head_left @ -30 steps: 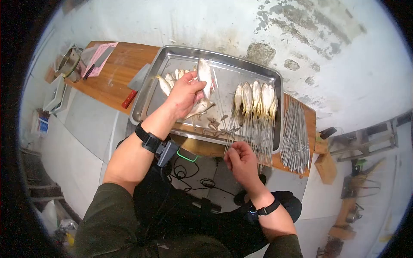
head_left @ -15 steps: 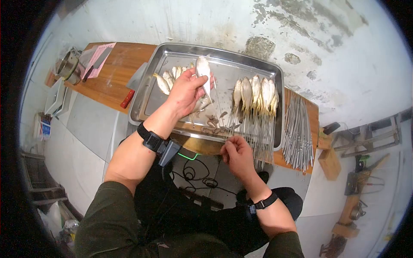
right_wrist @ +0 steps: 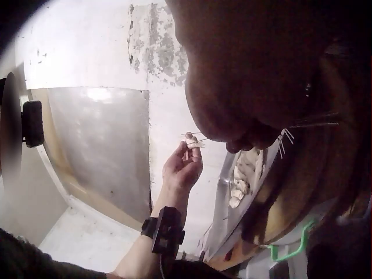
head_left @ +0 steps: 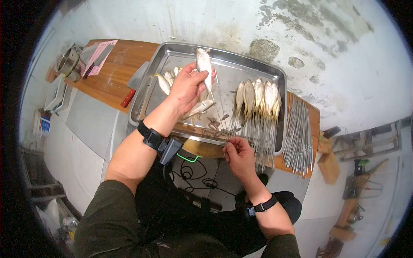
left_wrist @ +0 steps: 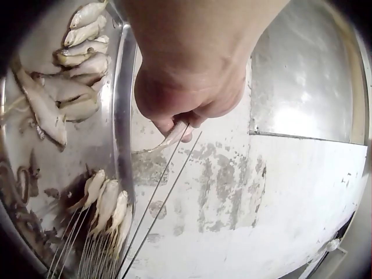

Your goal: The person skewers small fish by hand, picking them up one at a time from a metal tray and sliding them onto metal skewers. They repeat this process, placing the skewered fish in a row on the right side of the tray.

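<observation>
Above the metal tray (head_left: 172, 47), my left hand (head_left: 186, 89) holds a small silvery fish (head_left: 204, 61), its head pointing away and its tail towards me. Two thin metal skewers (left_wrist: 166, 197) run from that fish down towards the right hand in the left wrist view. My right hand (head_left: 241, 160), at the tray's near edge, pinches the skewers' near ends between thumb and curled fingers. Below the left hand, loose fish (left_wrist: 43, 104) lie in the tray. Several skewered fish (head_left: 259, 94) lie side by side at the tray's right, handles over the near rim.
A bundle of bare skewers (head_left: 297, 137) lies right of the tray on the wooden board (head_left: 127, 58). Left are a red-handled cleaver (head_left: 127, 98), a knife (head_left: 97, 62) on pink paper and a metal pot (head_left: 70, 64). Dark scraps (head_left: 214, 124) lie in the tray. The wall stands behind.
My left hand has moved slightly away from me with the fish, uncovering more of a loose fish below. The right hand stays near the tray's front edge, keeping its pinch.
</observation>
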### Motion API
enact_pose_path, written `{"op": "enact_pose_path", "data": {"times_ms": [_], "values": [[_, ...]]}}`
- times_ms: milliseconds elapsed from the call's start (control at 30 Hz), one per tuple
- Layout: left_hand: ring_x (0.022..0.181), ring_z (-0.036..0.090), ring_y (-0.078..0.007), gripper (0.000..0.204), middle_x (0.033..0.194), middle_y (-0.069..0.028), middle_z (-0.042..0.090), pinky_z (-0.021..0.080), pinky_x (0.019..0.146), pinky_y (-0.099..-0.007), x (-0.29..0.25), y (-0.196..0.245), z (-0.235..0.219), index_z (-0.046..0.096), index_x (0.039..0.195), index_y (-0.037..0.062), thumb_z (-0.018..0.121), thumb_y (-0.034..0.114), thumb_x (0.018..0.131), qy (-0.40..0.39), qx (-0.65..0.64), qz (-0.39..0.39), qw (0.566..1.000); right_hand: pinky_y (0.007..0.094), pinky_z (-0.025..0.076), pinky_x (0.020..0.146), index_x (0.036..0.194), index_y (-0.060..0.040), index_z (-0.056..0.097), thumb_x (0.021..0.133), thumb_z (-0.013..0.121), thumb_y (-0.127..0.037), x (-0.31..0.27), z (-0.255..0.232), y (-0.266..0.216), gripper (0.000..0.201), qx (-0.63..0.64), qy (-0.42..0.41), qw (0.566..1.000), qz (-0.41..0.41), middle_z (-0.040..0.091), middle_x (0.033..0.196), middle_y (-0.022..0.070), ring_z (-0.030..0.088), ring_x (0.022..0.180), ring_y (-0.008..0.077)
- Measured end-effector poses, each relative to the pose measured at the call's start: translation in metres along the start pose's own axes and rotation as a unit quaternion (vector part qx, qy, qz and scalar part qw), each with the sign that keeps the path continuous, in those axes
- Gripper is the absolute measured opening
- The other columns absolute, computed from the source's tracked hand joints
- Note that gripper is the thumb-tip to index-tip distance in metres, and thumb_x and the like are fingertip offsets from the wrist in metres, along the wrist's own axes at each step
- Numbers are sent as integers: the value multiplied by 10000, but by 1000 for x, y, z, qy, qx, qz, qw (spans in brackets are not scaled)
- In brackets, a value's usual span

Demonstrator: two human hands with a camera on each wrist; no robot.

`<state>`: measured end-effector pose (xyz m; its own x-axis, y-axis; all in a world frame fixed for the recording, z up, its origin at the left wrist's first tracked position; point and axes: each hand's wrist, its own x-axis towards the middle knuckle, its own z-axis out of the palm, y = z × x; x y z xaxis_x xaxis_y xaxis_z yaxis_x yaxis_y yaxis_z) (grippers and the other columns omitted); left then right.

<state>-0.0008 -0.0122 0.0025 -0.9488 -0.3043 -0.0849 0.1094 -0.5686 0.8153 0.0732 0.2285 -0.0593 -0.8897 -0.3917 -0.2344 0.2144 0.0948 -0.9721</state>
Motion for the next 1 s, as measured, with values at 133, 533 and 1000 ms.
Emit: {"op": "enact_pose_path", "data": {"times_ms": [133,533,1000], "values": [[1032,608,-224,328,1122,-147,591,523,886,-313,0,4,1,439,1224,-18,500,-9,902,10,-36,-5,999,209,380,479,996,-28,497,930,507,-50,0,0,5,70,-15,-1,999,-33,585,750,44,476,549,74],[1065,592,-231,391,1172,-166,560,516,911,-318,2,9,-4,404,1257,-32,469,-71,874,-12,-23,33,999,197,367,468,1031,-29,479,921,525,-66,-8,0,-5,125,15,-4,1000,-2,584,719,36,466,528,64],[1049,600,-218,383,1163,-160,568,515,908,-304,3,11,-5,400,1263,-33,473,-67,889,-10,-14,39,999,223,422,556,1024,1,544,916,545,-83,-8,-1,-5,137,-9,3,1000,-11,608,743,39,529,610,82]]}}
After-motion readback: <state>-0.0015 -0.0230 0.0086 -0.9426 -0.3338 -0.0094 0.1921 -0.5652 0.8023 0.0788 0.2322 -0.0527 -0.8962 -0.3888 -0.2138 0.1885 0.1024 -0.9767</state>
